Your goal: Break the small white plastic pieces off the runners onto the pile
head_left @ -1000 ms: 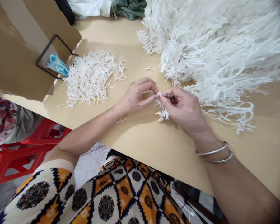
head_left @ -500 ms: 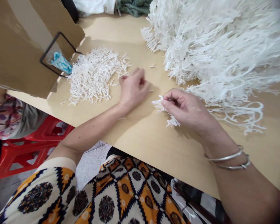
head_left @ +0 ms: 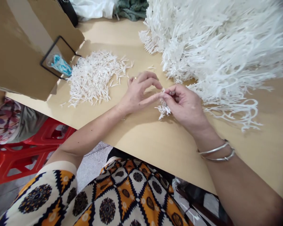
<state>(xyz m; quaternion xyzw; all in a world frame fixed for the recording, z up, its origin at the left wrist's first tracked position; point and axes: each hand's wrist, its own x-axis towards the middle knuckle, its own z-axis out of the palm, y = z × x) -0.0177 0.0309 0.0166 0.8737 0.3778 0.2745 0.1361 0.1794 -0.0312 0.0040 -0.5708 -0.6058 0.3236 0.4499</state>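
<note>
Between thumb and forefinger, my right hand [head_left: 187, 106] pinches a small bunch of white branched strands [head_left: 163, 110], whose forked tips hang below the fingers. My left hand [head_left: 138, 94] reaches in from the left with its fingers apart. Its thumb and fingertips are at the bunch, close to my right fingertips; whether they touch it I cannot tell. Left of my left hand lies a low pile of short white snipped pieces [head_left: 94, 78]. A big heap of long white branched strands [head_left: 209, 44] spreads behind and to the right of my right hand.
A cardboard box [head_left: 25, 40] stands at the left, with a black wire frame [head_left: 43, 59] and a blue-and-white item in clear wrapping [head_left: 61, 65] beside it. Dark green cloth [head_left: 132, 9] lies at the back. Red stools [head_left: 25, 153] and another person's clothing [head_left: 4, 119] are at the left.
My left hand has moved right to the bunch, and its fingers have spread. My right hand, still pinching the bunch, has shifted slightly left and up.
</note>
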